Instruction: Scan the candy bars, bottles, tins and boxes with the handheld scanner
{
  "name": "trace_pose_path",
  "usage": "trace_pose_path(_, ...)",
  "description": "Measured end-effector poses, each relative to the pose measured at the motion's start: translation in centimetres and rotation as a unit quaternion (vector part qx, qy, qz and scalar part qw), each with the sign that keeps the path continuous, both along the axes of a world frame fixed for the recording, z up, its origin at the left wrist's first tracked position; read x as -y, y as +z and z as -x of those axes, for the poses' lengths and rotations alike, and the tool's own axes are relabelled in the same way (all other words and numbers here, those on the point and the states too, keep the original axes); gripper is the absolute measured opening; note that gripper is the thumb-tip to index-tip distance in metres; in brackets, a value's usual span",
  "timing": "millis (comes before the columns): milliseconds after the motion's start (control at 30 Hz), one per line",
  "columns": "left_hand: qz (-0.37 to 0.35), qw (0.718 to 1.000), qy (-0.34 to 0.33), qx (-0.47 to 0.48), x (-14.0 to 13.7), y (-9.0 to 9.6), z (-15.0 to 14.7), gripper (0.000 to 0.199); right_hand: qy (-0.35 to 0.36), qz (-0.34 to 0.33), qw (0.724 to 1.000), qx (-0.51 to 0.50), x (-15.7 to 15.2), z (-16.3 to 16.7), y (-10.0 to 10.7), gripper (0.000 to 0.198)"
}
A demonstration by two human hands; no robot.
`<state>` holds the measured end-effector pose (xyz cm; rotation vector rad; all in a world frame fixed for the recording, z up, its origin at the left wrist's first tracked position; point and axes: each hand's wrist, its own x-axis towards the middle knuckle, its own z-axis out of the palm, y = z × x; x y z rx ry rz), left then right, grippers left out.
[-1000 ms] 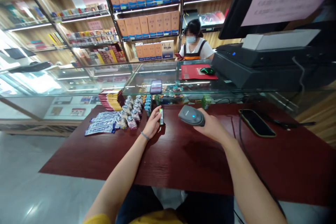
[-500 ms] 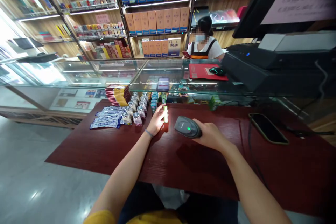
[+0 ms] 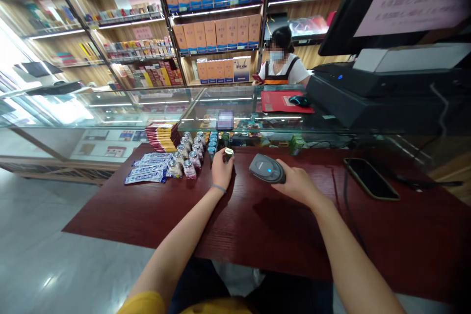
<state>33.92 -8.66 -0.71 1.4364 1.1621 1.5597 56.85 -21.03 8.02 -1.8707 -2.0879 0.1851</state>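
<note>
My right hand (image 3: 296,184) grips a grey handheld barcode scanner (image 3: 267,169) above the counter, its nose pointing left and a blue light glowing on top. Closed around a small green pack (image 3: 228,152) is my left hand (image 3: 222,169), near the far side of the wooden counter. The pack's pale end faces up, and the fingers hide much of its body. Just left of that hand stand small blue packs (image 3: 212,143) in a row. Beyond them are rows of lidded jars (image 3: 190,169), with blue-white sachets (image 3: 147,169) lying flat at the left.
Red and yellow packets (image 3: 162,137) are stacked behind the sachets. A glass display case (image 3: 147,100) borders the counter (image 3: 235,225). A green box (image 3: 296,144), a phone (image 3: 371,179) and a cable (image 3: 346,206) lie to the right. Across the case sits a masked person (image 3: 283,66).
My left hand has turned the green pack from its brightly lit side to end-up and moved slightly. The scanner's light has gone from green to blue, and its red glow is gone.
</note>
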Motion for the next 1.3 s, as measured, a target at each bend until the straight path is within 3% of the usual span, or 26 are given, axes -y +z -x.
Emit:
trace_pose_path(167,0.046,0.997,0.054,-0.043,-1.6,0.6,-1.4,0.031,-0.009,-0.027,1.0,0.002,-0.1,-0.4,-0.2,0.047)
trace_pose_path(333,0.104,0.988,0.095,-0.067,-2.7,1.2,-2.4,0.036,-0.01,-0.022,1.0,-0.019,-0.1,-0.8,-0.2,0.048)
trace_pose_path(600,0.123,0.983,0.117,-0.071,-4.2,1.3,-3.7,0.04,0.002,-0.025,0.998,-0.058,0.0,-1.1,-0.1,0.048)
trace_pose_path(1033,0.109,0.984,0.118,-0.082,-5.5,0.8,-3.6,0.046,0.021,-0.016,0.996,-0.086,0.2,-1.5,-0.2,0.042)
trace_pose_path(1200,0.096,0.986,0.099,-0.093,-5.1,0.8,-3.4,0.068,0.011,-0.01,0.995,-0.098,0.1,-1.6,-0.1,0.046)
trace_pose_path(1300,0.046,0.992,0.084,-0.085,-4.9,0.7,-3.3,0.08,0.002,-0.015,0.994,-0.111,0.1,-1.7,-0.2,0.048)
